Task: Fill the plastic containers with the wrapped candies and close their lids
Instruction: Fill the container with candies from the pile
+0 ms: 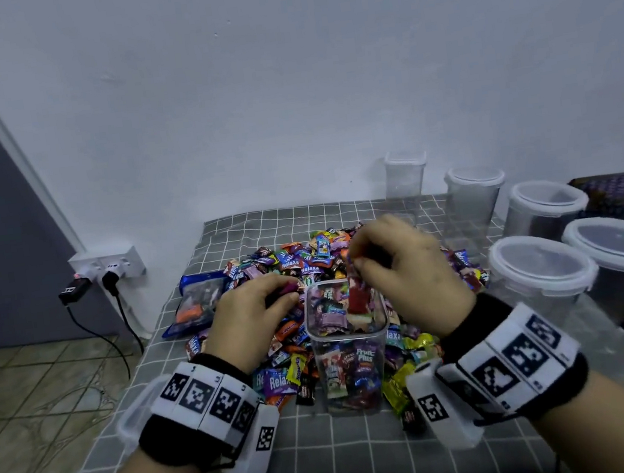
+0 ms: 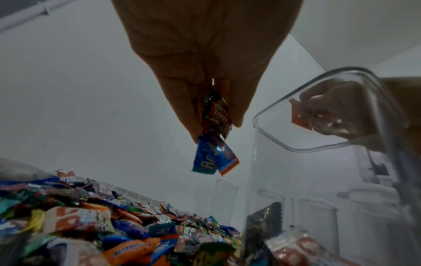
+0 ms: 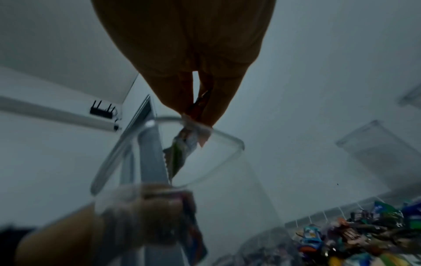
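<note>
A clear square container (image 1: pixel 350 353) stands open in front of me, more than half full of wrapped candies. A big heap of wrapped candies (image 1: pixel 294 262) lies around and behind it on the checked cloth. My left hand (image 1: pixel 271 300) hovers just left of the container rim and pinches a few candies (image 2: pixel 213 136), blue and orange ones hanging from the fingertips. My right hand (image 1: pixel 361 265) is above the container mouth and pinches candies (image 3: pixel 184 142) that dangle over the rim (image 3: pixel 205 129). The container rim (image 2: pixel 318 111) shows to the right in the left wrist view.
Several empty lidded containers (image 1: pixel 543 278) line the right side of the grey checked cloth (image 1: pixel 330 462), with two taller ones (image 1: pixel 405 173) at the wall. A blue bag (image 1: pixel 196 301) lies left of the heap. A wall socket with plugs (image 1: pixel 109 265) and cables is at the left, above tiled floor.
</note>
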